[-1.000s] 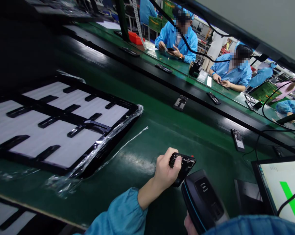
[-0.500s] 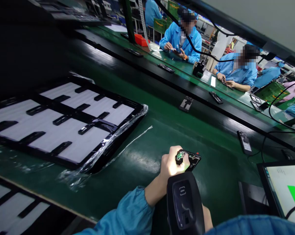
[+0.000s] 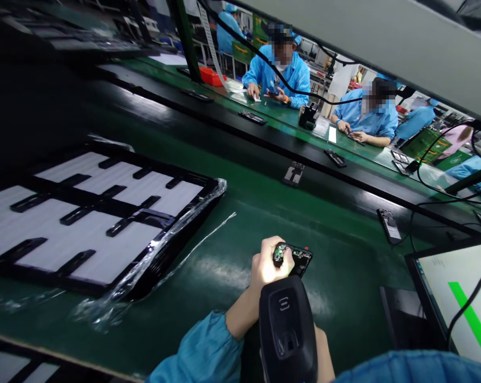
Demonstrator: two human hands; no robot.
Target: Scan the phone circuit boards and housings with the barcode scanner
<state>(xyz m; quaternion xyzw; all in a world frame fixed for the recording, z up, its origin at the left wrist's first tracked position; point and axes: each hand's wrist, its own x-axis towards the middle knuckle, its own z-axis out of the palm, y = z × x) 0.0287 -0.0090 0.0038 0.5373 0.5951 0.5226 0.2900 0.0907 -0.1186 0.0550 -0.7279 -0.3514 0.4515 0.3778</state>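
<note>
My left hand (image 3: pixel 266 266) grips a small black phone frame (image 3: pixel 295 257) with exposed circuit parts, just above the green mat. Light from the scanner falls on my fingers and on the part. My right hand (image 3: pixel 323 351) holds a black handheld scanner (image 3: pixel 287 330) from below; the scanner covers most of that hand. The scanner's head sits right behind the phone frame, pointing at it. Both sleeves are blue.
A black tray (image 3: pixel 176 231) of white-lined slots wrapped in clear film lies at left. A monitor (image 3: pixel 459 298) with a green stripe stands at right. Phone parts (image 3: pixel 293 173) ride the conveyor beyond. Two people in blue coats work at the far bench.
The scanner swung left from beside the phone frame to directly behind it, and its light now falls on my left hand. The left hand stayed nearly still.
</note>
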